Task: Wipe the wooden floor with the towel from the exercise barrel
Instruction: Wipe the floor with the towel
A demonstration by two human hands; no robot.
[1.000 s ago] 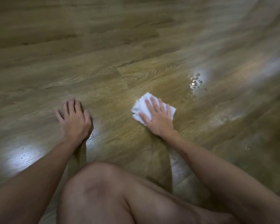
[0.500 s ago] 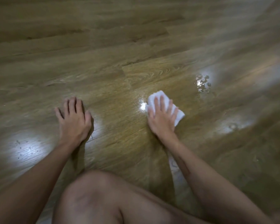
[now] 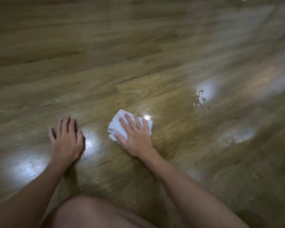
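Head view, towel (image 3: pixel 117 127) under right hand (image 3: pixel 135 135), left hand (image 3: pixel 67 139) beside

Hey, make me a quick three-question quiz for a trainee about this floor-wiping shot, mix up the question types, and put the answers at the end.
1. True or false: the left hand holds the towel.
2. Multiple choice: where do the water droplets lie relative to the towel? A) beyond it, to its right B) under the left hand C) beside the knee
3. Fill in: the right hand presses the towel against the wooden ____.

Key: 1. False, the left hand rests flat on the bare floor. 2. A. 3. floor.
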